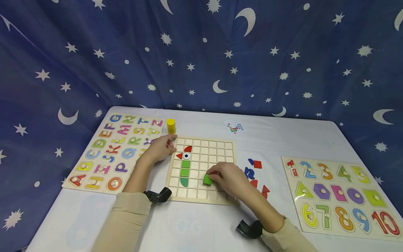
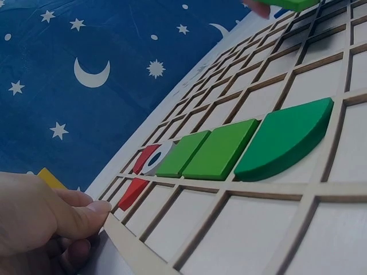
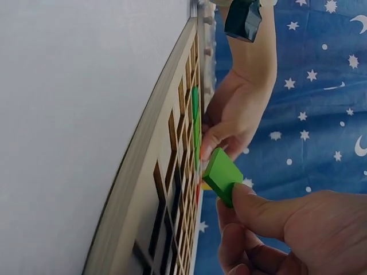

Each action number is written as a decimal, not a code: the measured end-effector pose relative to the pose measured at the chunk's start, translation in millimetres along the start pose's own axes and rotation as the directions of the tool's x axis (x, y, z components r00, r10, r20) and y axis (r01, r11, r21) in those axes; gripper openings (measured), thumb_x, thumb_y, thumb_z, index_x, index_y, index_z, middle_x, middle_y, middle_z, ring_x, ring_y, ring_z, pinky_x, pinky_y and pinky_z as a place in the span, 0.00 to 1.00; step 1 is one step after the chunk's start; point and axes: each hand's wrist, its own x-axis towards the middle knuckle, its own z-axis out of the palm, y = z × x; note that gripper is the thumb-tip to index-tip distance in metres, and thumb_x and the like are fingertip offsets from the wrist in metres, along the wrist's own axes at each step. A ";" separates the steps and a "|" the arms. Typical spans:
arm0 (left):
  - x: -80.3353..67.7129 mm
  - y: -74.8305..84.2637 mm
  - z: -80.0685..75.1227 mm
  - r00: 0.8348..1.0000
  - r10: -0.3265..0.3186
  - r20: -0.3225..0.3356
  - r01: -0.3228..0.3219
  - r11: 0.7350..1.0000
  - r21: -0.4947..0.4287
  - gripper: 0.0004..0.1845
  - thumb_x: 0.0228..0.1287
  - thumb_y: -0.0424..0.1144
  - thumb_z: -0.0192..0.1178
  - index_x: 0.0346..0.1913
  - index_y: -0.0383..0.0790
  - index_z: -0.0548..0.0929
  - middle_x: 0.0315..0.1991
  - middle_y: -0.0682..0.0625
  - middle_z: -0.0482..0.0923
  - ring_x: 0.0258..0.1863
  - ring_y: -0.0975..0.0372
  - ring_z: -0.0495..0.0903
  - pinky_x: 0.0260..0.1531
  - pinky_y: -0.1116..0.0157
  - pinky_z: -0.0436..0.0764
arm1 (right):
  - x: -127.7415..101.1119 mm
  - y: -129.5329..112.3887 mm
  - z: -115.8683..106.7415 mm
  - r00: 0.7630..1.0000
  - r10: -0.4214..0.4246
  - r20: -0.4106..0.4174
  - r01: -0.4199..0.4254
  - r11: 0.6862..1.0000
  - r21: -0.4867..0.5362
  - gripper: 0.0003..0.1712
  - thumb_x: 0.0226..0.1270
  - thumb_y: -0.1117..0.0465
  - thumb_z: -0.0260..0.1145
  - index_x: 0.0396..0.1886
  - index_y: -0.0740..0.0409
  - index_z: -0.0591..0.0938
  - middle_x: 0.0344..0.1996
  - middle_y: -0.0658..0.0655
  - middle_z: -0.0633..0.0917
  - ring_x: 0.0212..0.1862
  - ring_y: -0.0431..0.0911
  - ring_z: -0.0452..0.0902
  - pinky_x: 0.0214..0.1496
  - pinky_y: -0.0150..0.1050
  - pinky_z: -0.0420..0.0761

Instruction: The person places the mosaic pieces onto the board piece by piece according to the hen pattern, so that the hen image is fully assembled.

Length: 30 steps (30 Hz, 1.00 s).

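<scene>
A wooden grid board (image 1: pixel 201 200) lies on the white table. My left hand (image 1: pixel 160 148) holds its left edge near the far corner, thumb tip at the rim. In the right wrist view, my right hand (image 3: pixel 287 229) pinches a green square tile (image 3: pixel 223 175) between thumb and fingers, raised over the board's middle. Left on the grid, a column runs from a red quarter-round (image 1: pixel 188 149) through an eye tile (image 1: pixel 186 156) and two green squares (image 1: pixel 185 168) to a darker green quarter-round (image 1: pixel 184 182). Beside the eye sits a red triangle (image 1: pixel 179 155).
Loose blue pieces (image 1: pixel 249 173) and red pieces (image 1: pixel 257 164) lie right of the board. A pattern card (image 1: pixel 234 127) is behind it, and a yellow cylinder (image 1: pixel 171 126) stands at its far left corner. A letter puzzle (image 1: pixel 94 143) and number puzzle (image 1: pixel 343 196) flank it.
</scene>
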 end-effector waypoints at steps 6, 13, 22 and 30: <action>0.9 0.0 1.6 1.000 -0.001 -0.004 0.001 1.000 -0.001 0.27 0.65 0.35 0.58 0.67 0.39 0.67 0.35 0.48 0.70 0.36 0.59 0.70 0.38 0.63 0.67 | 3.8 -4.5 8.6 0.998 -0.051 -0.024 0.052 0.999 0.013 0.06 0.60 0.56 0.69 0.37 0.45 0.87 0.33 0.42 0.85 0.34 0.36 0.74 0.40 0.35 0.74; 1.3 -1.7 1.4 1.000 -0.004 -0.002 0.004 1.000 -0.016 0.28 0.65 0.35 0.58 0.68 0.40 0.67 0.35 0.48 0.70 0.36 0.59 0.69 0.39 0.63 0.67 | 6.6 -6.6 20.7 0.994 -0.096 -0.053 0.100 0.993 0.063 0.04 0.59 0.54 0.69 0.35 0.43 0.86 0.30 0.39 0.83 0.29 0.34 0.71 0.34 0.30 0.71; -1.4 -3.2 -0.6 1.000 -0.023 -0.001 0.023 1.000 -0.016 0.28 0.66 0.35 0.57 0.69 0.41 0.66 0.35 0.48 0.69 0.34 0.59 0.69 0.37 0.63 0.67 | 13.9 -9.9 32.6 0.986 -0.145 -0.080 0.149 0.988 0.041 0.03 0.60 0.53 0.69 0.33 0.42 0.86 0.29 0.38 0.83 0.29 0.34 0.71 0.36 0.30 0.71; -0.8 -0.7 3.1 1.000 -0.015 -0.006 0.015 1.000 -0.021 0.28 0.67 0.35 0.56 0.69 0.41 0.65 0.36 0.48 0.70 0.37 0.59 0.69 0.39 0.63 0.67 | 15.3 -10.7 34.6 0.985 -0.156 -0.079 0.154 0.988 -0.029 0.02 0.60 0.53 0.69 0.33 0.42 0.86 0.31 0.40 0.84 0.34 0.35 0.75 0.42 0.35 0.75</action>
